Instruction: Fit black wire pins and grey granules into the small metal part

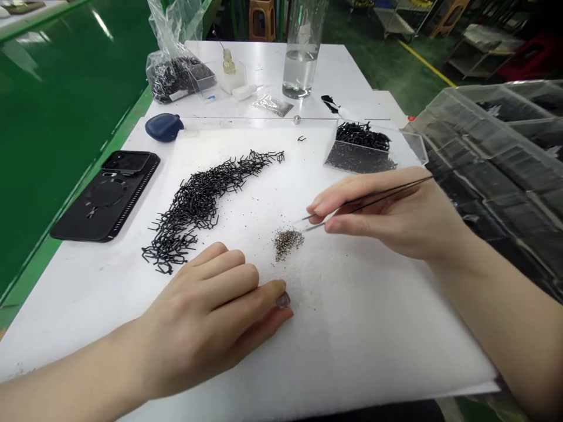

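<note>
Your right hand (pixel 378 220) is narrow, thumb and fingers pinched on a pair of fine-tipped tweezers (pixel 378 196), which run back past your fingers toward the clear bin. The tweezer tips sit nearly closed, just above and beside a small heap of silvery grains (pixel 288 243); too small to tell if they grip a grain.

Your left hand (pixel 202 313) lies on the white foam sheet (pixel 378 334), fingers loosely curled, not spread wide. At its fingertips is a small translucent piece (pixel 282 300); can't tell what it is or if it's held. The hand sits just beside the heap, not touching it.

Left of the heap, a long drift of bent black wire pieces (pixel 193 202) lies on the foam. Past the foam are a clear tray of black pieces and grey grains (pixel 360 149) and a bag of black pieces (pixel 176 76). Also there: a tall glass cylinder of water (pixel 301 73), a phone in a black case (pixel 105 196), a blue pouch (pixel 163 127) and a divided clear bin (pixel 497 152).
</note>
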The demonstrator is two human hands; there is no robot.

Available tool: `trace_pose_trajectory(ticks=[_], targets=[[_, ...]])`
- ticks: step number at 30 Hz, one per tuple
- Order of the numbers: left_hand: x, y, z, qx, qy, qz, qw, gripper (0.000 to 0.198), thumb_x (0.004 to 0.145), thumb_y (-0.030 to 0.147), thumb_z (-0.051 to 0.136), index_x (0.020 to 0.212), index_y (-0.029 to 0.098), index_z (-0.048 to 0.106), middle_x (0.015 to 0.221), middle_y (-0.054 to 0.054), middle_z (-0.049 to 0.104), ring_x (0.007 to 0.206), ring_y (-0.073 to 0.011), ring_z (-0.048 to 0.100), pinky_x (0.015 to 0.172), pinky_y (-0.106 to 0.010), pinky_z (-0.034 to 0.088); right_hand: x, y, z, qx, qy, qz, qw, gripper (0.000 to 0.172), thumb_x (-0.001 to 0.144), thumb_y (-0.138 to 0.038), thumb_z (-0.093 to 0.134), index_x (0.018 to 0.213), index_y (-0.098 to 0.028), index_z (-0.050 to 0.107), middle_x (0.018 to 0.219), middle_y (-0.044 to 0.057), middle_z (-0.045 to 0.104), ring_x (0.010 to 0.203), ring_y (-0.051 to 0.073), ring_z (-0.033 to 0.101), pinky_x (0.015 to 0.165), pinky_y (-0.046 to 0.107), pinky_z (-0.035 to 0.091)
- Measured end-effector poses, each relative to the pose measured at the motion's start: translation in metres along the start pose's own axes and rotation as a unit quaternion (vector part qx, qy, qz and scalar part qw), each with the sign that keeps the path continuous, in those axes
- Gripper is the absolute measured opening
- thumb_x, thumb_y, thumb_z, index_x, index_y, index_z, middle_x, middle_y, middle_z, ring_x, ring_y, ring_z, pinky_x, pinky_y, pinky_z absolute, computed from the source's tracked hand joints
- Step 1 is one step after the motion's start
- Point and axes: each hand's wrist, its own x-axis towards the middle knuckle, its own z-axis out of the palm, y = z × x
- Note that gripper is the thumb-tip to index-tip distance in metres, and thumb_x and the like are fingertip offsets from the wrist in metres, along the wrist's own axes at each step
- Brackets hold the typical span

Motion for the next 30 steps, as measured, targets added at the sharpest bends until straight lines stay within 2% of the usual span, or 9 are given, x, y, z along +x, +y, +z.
trace_pose_trajectory(ticks=[5, 11, 15, 20, 30], targets=[[0.003, 0.0, 0.0, -0.008, -0.015, -0.005, 1.0, 0.008, 0.102, 0.017, 0.069, 0.108, 0.014, 0.073, 0.073, 0.005, 0.041, 0.069, -0.0145, 0.038, 0.065, -0.033, 0.034, -0.002, 0.004, -0.003, -0.058, -0.002, -0.011, 0.998, 0.015, 0.075, -0.018, 0.095, 0.082, -0.028, 0.086, 0.08, -0.004, 0.082, 0.073, 0.012, 0.077, 0.064, 0.018, 0.063], [0.001, 0.001, -0.003, -0.015, -0.03, -0.014, 0.999, 0.009, 0.103, 0.018, 0.067, 0.109, 0.015, 0.074, 0.073, 0.004, 0.043, 0.07, -0.015, 0.04, 0.065, -0.033, 0.035, -0.003, 0.012, -0.008, -0.081, -0.048, 0.006, 0.996, 0.004, 0.088, -0.025, 0.085, 0.085, -0.027, 0.084, 0.079, -0.003, 0.081, 0.071, 0.012, 0.076, 0.062, 0.019, 0.06], [0.002, 0.001, -0.003, -0.02, -0.036, -0.019, 0.999, 0.011, 0.103, 0.018, 0.067, 0.111, 0.016, 0.074, 0.074, 0.004, 0.045, 0.07, -0.0148, 0.042, 0.066, -0.032, 0.037, -0.001, 0.012, -0.009, -0.097, -0.069, 0.018, 0.993, 0.007, 0.092, -0.031, 0.082, 0.088, -0.026, 0.084, 0.082, 0.0, 0.083, 0.075, 0.016, 0.078, 0.066, 0.024, 0.062], [0.004, 0.0, -0.003, -0.026, -0.043, -0.024, 0.998, 0.01, 0.103, 0.018, 0.066, 0.109, 0.016, 0.075, 0.073, 0.004, 0.045, 0.07, -0.0149, 0.042, 0.066, -0.032, 0.037, -0.002, 0.011, -0.012, -0.115, -0.09, 0.017, 0.989, 0.008, 0.088, -0.035, 0.084, 0.089, -0.027, 0.084, 0.087, 0.0, 0.084, 0.081, 0.018, 0.077, 0.07, 0.027, 0.063], [0.003, 0.001, -0.002, -0.024, -0.038, -0.033, 0.998, 0.012, 0.105, 0.023, 0.065, 0.108, 0.017, 0.075, 0.073, 0.004, 0.047, 0.069, -0.015, 0.043, 0.066, -0.032, 0.037, -0.002, 0.014, -0.013, -0.094, -0.119, 0.031, 0.988, 0.007, 0.09, -0.034, 0.083, 0.094, -0.028, 0.085, 0.095, -0.001, 0.085, 0.089, 0.017, 0.079, 0.078, 0.026, 0.064]])
